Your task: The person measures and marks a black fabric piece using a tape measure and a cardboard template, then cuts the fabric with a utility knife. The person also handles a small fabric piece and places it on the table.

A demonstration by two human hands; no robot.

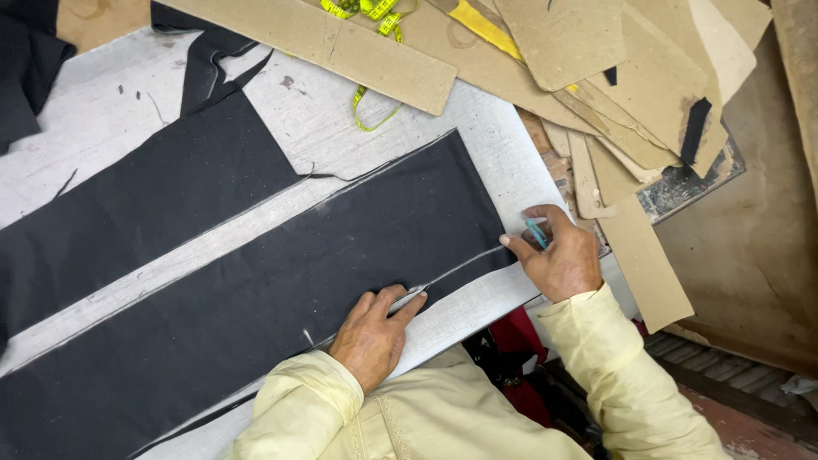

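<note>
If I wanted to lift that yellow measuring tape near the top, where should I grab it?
Probably the loop of the yellow measuring tape lying bare on the white tabletop, pinched from above. Its other end lies among the cardboard pattern pieces, so draw it toward you.

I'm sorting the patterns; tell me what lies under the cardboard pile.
Under the cardboard pile show a yellow tape measure, a yellow strip and the table's edge; anything else is covered.

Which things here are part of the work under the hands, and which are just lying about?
In use:
left hand pressing the near black cloth strip
right hand holding a blue chalk piece
white chalk line

Lying about:
cardboard patterns
yellow tape measure
far black cloth strip
</note>
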